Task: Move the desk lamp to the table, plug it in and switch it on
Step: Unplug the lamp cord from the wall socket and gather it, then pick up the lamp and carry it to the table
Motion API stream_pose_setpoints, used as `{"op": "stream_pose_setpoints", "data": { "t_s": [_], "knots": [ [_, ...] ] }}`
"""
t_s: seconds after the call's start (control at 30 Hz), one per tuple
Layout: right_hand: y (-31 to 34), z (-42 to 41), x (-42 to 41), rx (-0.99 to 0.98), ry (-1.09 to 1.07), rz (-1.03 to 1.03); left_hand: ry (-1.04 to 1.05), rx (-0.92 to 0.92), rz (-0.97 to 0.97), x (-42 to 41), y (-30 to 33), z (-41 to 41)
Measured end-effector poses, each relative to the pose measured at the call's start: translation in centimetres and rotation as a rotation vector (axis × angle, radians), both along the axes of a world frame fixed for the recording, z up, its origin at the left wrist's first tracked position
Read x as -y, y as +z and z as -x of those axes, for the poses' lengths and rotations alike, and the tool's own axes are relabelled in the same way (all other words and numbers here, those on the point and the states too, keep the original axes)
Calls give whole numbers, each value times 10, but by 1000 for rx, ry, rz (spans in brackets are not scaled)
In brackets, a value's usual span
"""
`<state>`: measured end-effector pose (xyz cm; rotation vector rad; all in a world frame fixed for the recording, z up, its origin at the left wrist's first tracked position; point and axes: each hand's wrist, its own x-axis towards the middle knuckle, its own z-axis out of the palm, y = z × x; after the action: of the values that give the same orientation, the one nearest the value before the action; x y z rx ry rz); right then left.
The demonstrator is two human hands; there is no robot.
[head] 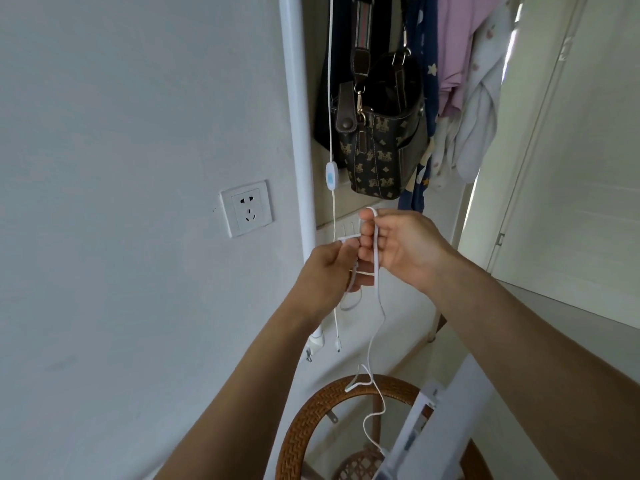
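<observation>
Both my hands meet in mid-air in front of a white wall. My left hand (329, 271) pinches a bundle of thin white cord (375, 292). My right hand (398, 247) holds a loop of the same cord over its fingers. From there the cord hangs down and trails to a white lamp part (426, 424) at the bottom right. A white plug adapter (317, 342) dangles below my left wrist. A wall socket (246, 208) sits to the left of my hands. Another white cord with an inline switch (330, 176) hangs down the cupboard edge.
A round glass table with a wicker rim (311, 414) stands below my hands. A dark patterned handbag (381, 143) and several clothes (464, 81) hang above. A white door (571, 168) is at the right.
</observation>
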<state>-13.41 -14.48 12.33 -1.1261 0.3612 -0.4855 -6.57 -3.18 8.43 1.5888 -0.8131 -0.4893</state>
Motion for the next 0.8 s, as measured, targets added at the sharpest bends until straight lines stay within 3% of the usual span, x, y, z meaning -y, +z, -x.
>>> {"op": "stream_pose_setpoints", "data": {
  "t_s": [0.2,0.33,0.5,0.8],
  "knots": [
    [-6,15,4,-60,-27,93,-132,-215,55,-12,-16,22],
    [-14,31,9,-133,-57,212,-154,-177,40,-13,-23,41],
    [-24,52,10,-182,-62,196,-186,-250,73,-12,-22,67],
    [-43,96,2,-272,51,247,-33,-181,20,-19,-29,105]
  ]
}}
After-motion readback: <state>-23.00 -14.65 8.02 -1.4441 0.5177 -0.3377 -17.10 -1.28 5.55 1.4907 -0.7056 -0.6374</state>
